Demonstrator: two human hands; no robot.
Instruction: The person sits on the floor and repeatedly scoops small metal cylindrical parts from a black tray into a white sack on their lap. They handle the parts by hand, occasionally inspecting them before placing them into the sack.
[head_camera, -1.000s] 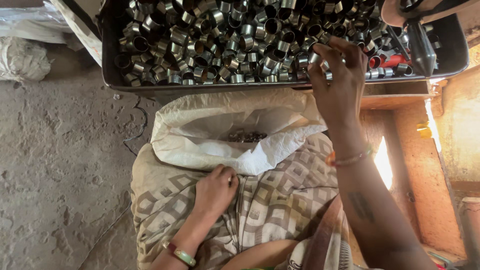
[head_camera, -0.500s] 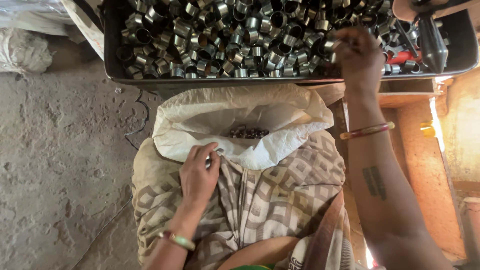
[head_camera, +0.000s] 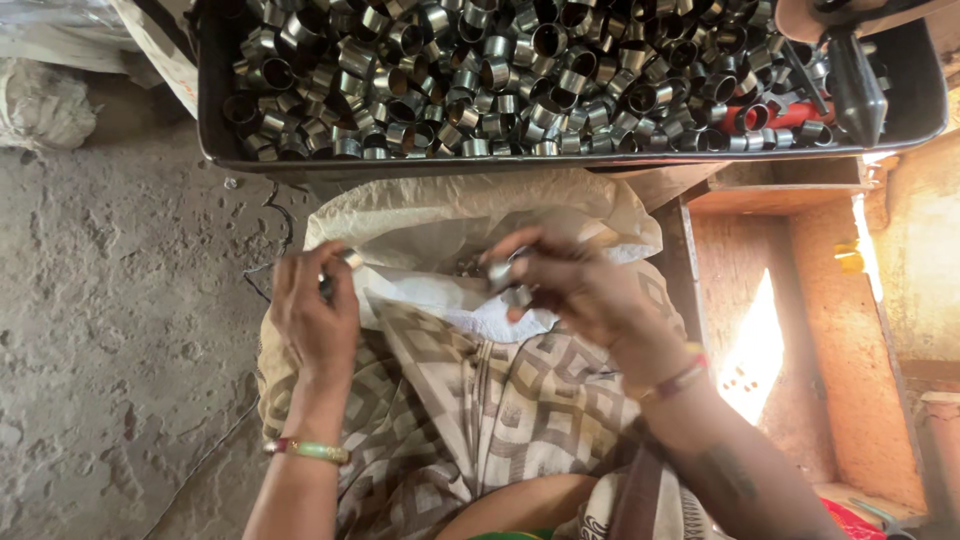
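Left hand (head_camera: 315, 315) is pinched shut on the rim of the white sack (head_camera: 450, 235), holding its mouth up just beside the lap. Across from it, the right hand (head_camera: 585, 290) hovers over that mouth, fingers curled closed around a few metal rings (head_camera: 505, 280), blurred. Beyond both hands sits the dark tray (head_camera: 215, 120), heaped with more rings. The risk, I'd say: if the left grip slackens, the sack edge sags and rings spill onto the patterned cloth (head_camera: 480, 400).

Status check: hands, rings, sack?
Right hand gripping small metal rings over open white sack. Left hand pinching sack edge, a ring in its fingers. Tray of rings above; nothing blocking.
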